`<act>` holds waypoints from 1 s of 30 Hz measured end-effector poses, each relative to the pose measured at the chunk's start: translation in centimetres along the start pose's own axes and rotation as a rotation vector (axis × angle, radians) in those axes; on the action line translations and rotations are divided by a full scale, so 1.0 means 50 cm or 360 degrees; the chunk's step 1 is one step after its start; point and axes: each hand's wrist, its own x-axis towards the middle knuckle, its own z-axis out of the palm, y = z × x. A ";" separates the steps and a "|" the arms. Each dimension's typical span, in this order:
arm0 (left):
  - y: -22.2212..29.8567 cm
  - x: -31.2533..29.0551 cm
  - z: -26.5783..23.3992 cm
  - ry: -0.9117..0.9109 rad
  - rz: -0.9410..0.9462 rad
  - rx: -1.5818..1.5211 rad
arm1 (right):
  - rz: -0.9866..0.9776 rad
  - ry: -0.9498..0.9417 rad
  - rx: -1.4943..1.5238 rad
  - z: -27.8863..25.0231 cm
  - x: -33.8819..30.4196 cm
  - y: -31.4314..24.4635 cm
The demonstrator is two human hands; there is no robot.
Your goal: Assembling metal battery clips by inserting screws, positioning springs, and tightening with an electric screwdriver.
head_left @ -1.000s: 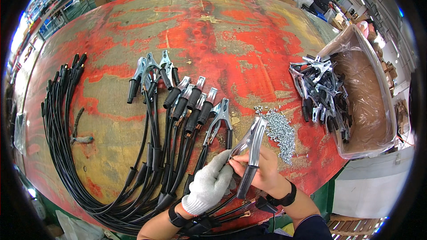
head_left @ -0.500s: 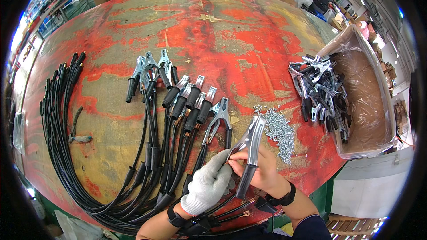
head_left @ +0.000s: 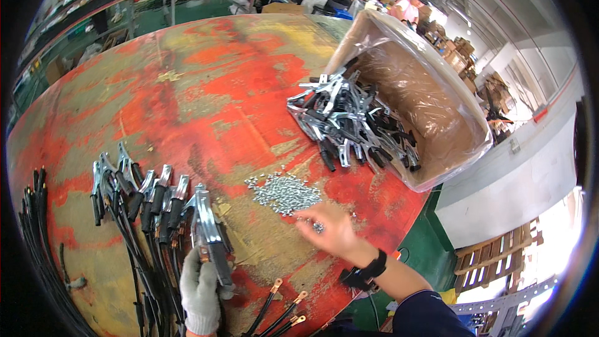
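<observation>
The bench (head_left: 206, 87), painted red and tan, is spreading beyond both grips, and its right edge is running below the right forearm, close to the right grip (head_left: 335, 229). Past this grip and to its right, a plastic-lined carton (head_left: 415, 78) is lying with its mouth turned toward the person, and a heap of loose clamps (head_left: 343, 115) is spilling out directly beyond the grip. At far left of the left grip (head_left: 201, 290), a bundle of black cables (head_left: 34, 224) is curving along the bench. A row of fitted clamps (head_left: 159, 203) is lying beyond the left grip and to its left.

The gloved left grip is grasping one silver clamp (head_left: 208, 217). Its metal jaws are pointing away from the person, its black handle (head_left: 218, 263) is pointing back, and its long axis is leaning slightly left at the far end. The clamp is extending above the glove, with the handle standing just beside its right side.

Between the two grips a wide stretch of bench surface is showing, with copper lugs (head_left: 301, 296) entering on the near side. The right grip is hovering, blurred, at the near edge of the small screws (head_left: 284, 195); whether its fingers are pinching one, I cannot tell.
</observation>
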 end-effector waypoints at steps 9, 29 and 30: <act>0.016 0.009 -0.029 0.0276 0.0909 0.1819 | 0.0623 0.0241 -0.1035 -0.155 -0.016 0.395; -0.044 -0.058 0.093 -0.0933 0.0640 0.2839 | 0.0834 -0.0257 -0.1102 -0.228 0.005 0.398; -0.040 -0.063 0.085 -0.0918 0.0647 0.2834 | 0.0900 -0.0238 -0.0956 -0.231 0.006 0.390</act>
